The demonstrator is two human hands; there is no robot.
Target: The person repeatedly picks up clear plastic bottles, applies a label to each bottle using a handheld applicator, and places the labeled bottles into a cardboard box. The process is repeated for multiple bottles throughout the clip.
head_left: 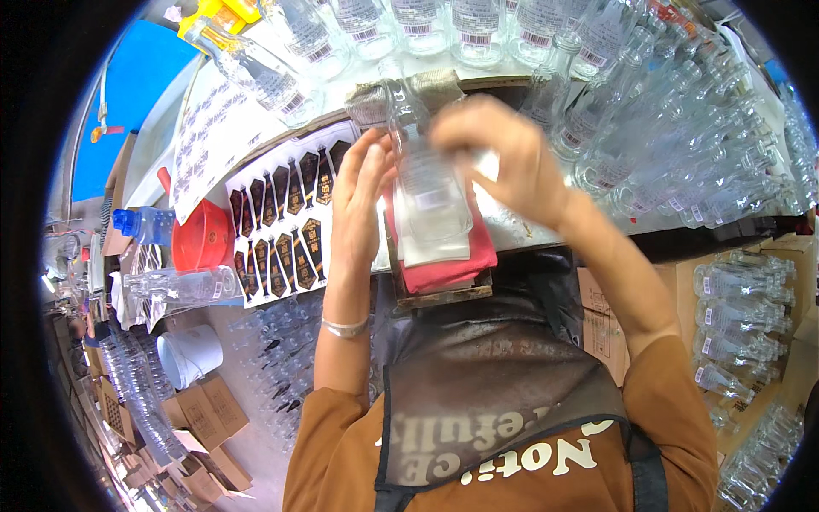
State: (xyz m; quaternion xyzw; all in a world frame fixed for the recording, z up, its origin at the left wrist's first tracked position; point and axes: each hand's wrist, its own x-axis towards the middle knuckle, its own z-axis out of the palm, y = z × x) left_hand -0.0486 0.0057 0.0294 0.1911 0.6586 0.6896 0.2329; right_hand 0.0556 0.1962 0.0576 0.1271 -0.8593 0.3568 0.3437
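A clear glass bottle lies on its back on a small wooden stand, over white and red cloth, its neck pointing away from me. A folded grey cloth sits under the neck. Along the bottle's left side is my left hand, with its fingers extended and the tips close to the glass; whether they touch it I cannot tell. My right hand is over the bottle's right side, smeared by motion, so its fingers cannot be made out. Left of the stand lies a sheet of dark labels.
Several labelled glass bottles stand along the far table edge, and many more crowd the right. At left are a red bowl, a lying bottle and a white bucket. An open carton at right holds bottles.
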